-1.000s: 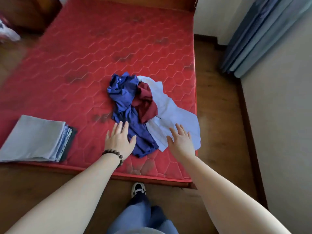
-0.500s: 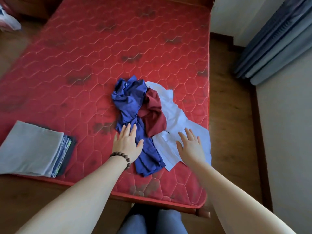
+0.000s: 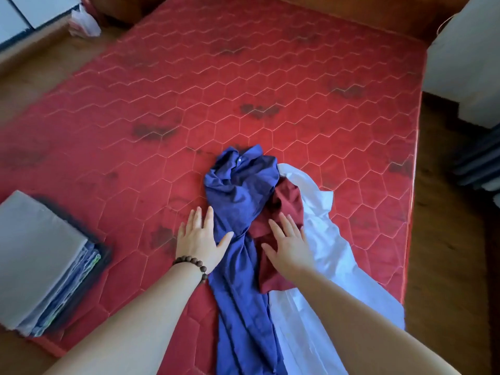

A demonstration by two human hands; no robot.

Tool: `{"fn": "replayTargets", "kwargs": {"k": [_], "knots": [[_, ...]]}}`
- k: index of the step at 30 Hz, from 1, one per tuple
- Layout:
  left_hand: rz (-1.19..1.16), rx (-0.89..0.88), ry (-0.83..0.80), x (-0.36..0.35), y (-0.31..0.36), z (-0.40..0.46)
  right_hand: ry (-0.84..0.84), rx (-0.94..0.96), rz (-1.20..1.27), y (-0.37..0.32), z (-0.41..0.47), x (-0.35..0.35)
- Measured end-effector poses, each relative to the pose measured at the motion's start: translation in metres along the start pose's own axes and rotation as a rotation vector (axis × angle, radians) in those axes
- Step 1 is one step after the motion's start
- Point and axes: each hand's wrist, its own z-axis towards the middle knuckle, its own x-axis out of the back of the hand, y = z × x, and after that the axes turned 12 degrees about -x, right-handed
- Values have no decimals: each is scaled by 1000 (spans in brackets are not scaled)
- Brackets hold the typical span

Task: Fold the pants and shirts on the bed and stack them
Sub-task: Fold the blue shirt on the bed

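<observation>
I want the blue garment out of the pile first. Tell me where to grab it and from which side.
Pinch the blue garment at its bunched far end, coming from the left: that side lies on bare mattress, while the maroon garment overlaps its right edge. The left hand is already there.

the right hand (image 3: 290, 246) has moved off the white garment (image 3: 335, 255) onto the maroon one (image 3: 286, 204).

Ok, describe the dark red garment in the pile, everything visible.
The dark red garment is a crumpled, unfolded piece of matte woven-looking cloth, bunched in folds. It lies on the red mattress between the blue garment and the white garment, overlapping both. The right hand rests flat on it, fingers straight. Its type is unclear.
</observation>
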Motion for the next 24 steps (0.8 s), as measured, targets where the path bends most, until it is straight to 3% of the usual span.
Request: {"fn": "replayTargets", "kwargs": {"k": [5,9,11,13,17,24], "knots": [[-178,44,62,-51,-23,75,100,124,-83,-33,106,-25],[-304,-17,-70,-101,-47,110,20,157,-150,-46,162,-52],[-261,-78,-130,-126,-56,114,-49,164,-224,-45,175,-72],[-182,-131,-69,-145,-58,111,-77,168,-292,-47,178,-92],[-216,-150,88,-155,-54,101,73,262,-249,-58,164,-112],[-102,-109,-47,-154,-50,17,54,392,-198,-61,77,-124]]}}
